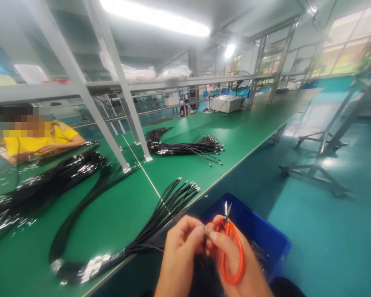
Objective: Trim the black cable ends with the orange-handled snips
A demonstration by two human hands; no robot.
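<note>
Beside the table (111,222), a bin (266,231) near scissors (241,249) holds blurred pieces (259,252).

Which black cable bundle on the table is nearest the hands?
The front bundle, its ends fanned just beyond the left hand. The others are farther: one past the posts, another by the person in yellow.

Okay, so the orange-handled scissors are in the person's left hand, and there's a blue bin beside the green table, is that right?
Not quite. The head view shows the orange-handled scissors in the right hand, not the left hand. The blue bin is indeed beside the green table.
</note>
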